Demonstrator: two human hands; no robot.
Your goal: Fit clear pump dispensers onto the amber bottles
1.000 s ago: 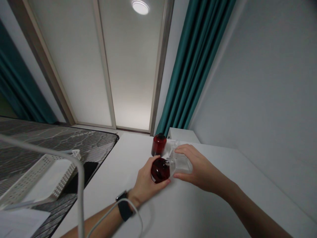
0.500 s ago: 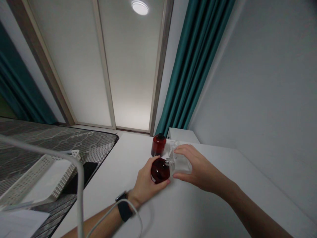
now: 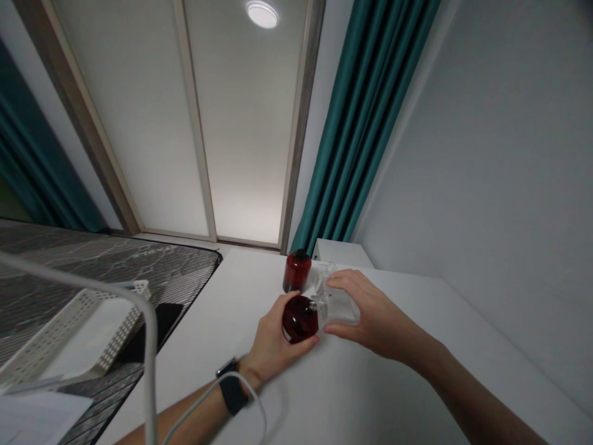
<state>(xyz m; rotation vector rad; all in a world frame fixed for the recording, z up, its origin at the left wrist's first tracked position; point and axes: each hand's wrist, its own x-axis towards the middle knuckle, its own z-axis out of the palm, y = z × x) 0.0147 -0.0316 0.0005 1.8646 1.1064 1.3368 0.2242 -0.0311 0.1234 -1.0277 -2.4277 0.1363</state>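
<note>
My left hand [image 3: 282, 337] grips a dark red translucent bottle [image 3: 300, 319] lying on its side, its silvery neck pointing right. That neck meets a clear plastic container [image 3: 340, 307] held in my right hand [image 3: 365, 312], with fingers over its top and thumb beneath. A clear pump-like part [image 3: 327, 276] rises behind the container, partly hidden. Just behind my hands, a second red bottle [image 3: 297, 272] with a black cap stands upright on the white table [image 3: 241, 303]. A black-strapped watch [image 3: 232, 394] circles my left wrist.
A white perforated tray [image 3: 78, 334] rests on a grey patterned mat [image 3: 115, 262] to the left. A white cable [image 3: 149, 346] crosses the near left of the view. A white cabinet [image 3: 340, 253] stands beyond the table, against teal curtains [image 3: 361, 123] and a grey wall [image 3: 477, 154].
</note>
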